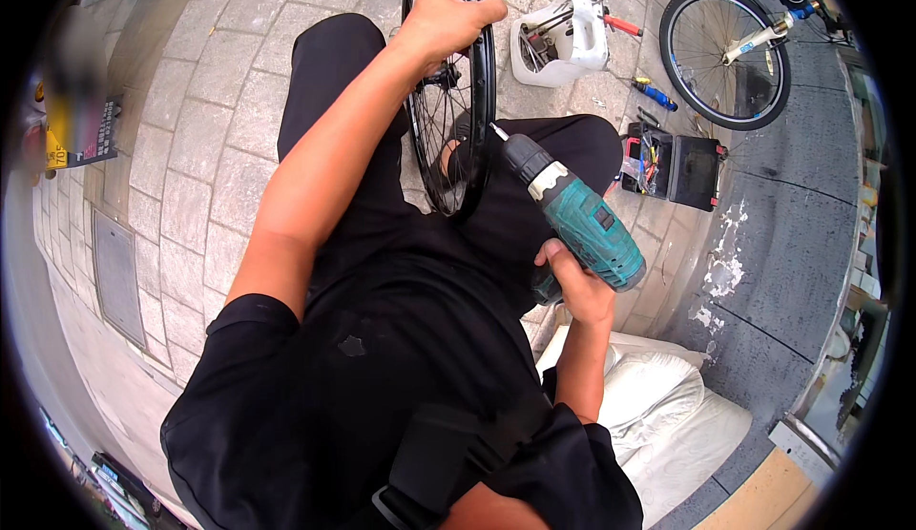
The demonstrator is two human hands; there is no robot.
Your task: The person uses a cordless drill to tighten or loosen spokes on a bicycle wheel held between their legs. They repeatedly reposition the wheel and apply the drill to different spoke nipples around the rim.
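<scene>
Two hands busy here: my left hand (448,22) grips one black spoked wheel (443,76), upright between my legs, its top cut off by the view's edge. My right hand (580,284) closes round the grip of one teal drill (590,227), the handle mostly hidden; bit near the rim, contact I can't tell. Farther out, one white container (590,45) of jumbled tools, too tangled to count, one blue tool (655,94), one open black toolbox (695,169), one bicycle (754,51), partly cut off.
</scene>
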